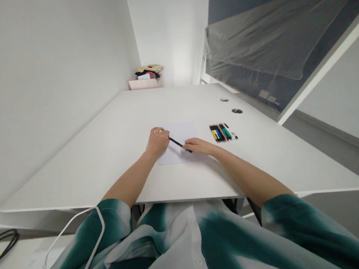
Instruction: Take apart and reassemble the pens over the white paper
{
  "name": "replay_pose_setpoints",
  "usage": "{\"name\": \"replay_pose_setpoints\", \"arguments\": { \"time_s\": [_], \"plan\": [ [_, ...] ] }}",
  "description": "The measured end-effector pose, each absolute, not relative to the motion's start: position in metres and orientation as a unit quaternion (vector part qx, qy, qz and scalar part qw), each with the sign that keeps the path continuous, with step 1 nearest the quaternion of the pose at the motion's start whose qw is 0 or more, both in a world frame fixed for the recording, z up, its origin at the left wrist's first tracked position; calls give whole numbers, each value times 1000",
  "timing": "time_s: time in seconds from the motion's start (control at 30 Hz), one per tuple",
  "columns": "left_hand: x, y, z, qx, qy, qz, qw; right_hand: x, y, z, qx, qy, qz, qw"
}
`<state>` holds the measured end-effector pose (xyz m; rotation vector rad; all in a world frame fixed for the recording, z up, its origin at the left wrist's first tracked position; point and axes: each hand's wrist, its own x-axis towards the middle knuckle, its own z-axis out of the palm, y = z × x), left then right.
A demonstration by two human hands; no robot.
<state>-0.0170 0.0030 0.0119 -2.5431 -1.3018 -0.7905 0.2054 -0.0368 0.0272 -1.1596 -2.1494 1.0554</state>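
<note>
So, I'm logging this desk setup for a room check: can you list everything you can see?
white desk: one, white, fills the middle of the view
sheet of paper: one, white, on the desk under the hands
black pen: one, black, in the right hand, above the paper
markers: several, mixed colours, in a row right of the paper
cable grommets: two, metallic, in the desk's far right area
pale pink box: one, beyond the far desk edge, with mixed items on top
plastic sheet: one, translucent, over a dark panel at right
white cable: one, white, lower left
black cable: one, black, far lower left
left hand: one, resting on the paper
right hand: one, holding the pen
shirt: one, green and white, worn by the person
</note>
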Motion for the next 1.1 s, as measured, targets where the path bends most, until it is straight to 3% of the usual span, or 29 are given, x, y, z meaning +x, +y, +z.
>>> {"name": "replay_pose_setpoints", "arguments": {
  "time_s": [0.33, 0.67, 1.1],
  "plan": [
    [-17, 4, 5, -847, -454, -253, 115, 203, -35, 26, -425, -820, 318, 216],
    [-26, 10, 0, -821, -507, -250, 83, 277, -10, 26, -651, -747, 63, 118],
    [-25, 8, 1, -818, -530, -208, 80, 295, -6, 29, -740, -668, 60, 46]
  ]
}}
